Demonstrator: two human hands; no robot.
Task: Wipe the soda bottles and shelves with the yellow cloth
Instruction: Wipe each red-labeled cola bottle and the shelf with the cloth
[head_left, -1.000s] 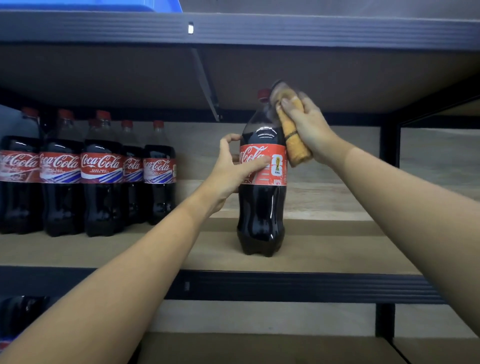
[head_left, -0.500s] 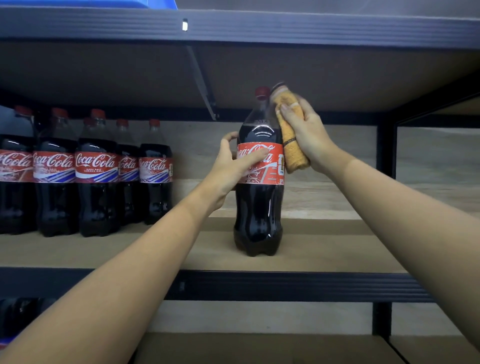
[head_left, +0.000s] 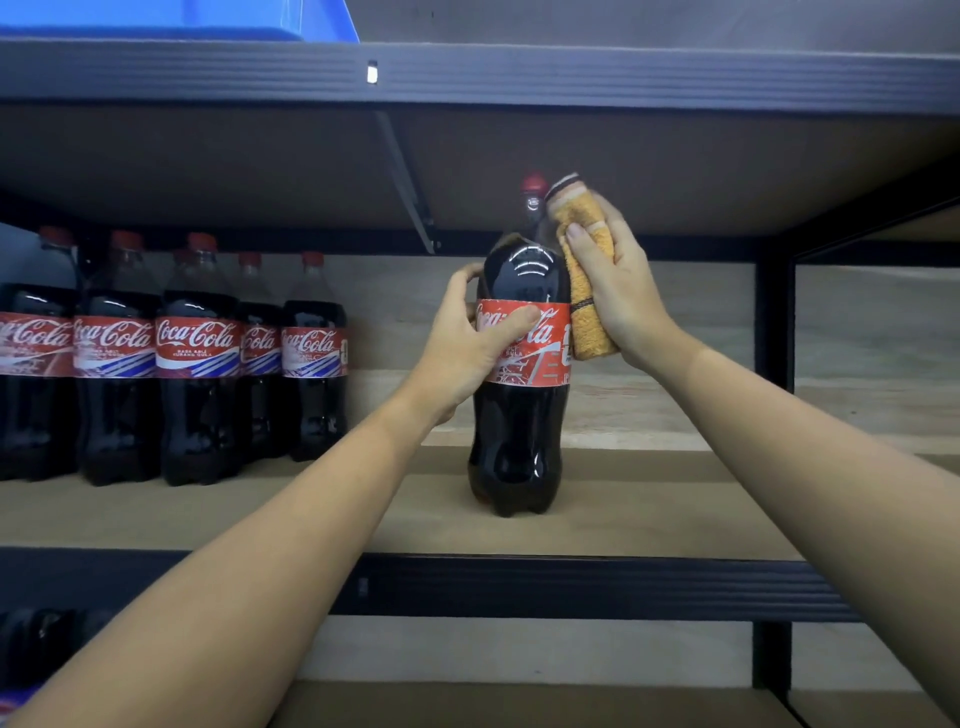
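Note:
A tall cola bottle (head_left: 514, 441) with a red label and red cap stands upright on the wooden middle shelf (head_left: 649, 525). My left hand (head_left: 467, 343) grips it around the label, thumb across the front. My right hand (head_left: 623, 291) holds a folded yellow cloth (head_left: 584, 291) pressed against the bottle's right shoulder and neck. Several more cola bottles (head_left: 197, 358) stand in a row at the left of the same shelf.
A shelf board (head_left: 519, 73) with a dark metal rail hangs close above the bottle cap, and a blue bin (head_left: 182, 21) sits on it. A black upright post (head_left: 774, 322) stands at the right. A lower shelf (head_left: 519, 706) lies below, with dark bottles (head_left: 41, 644) at its left.
The bottle has been turned under my left hand, so the label shows a different part. My right hand with the cloth stays against the bottle's upper right side.

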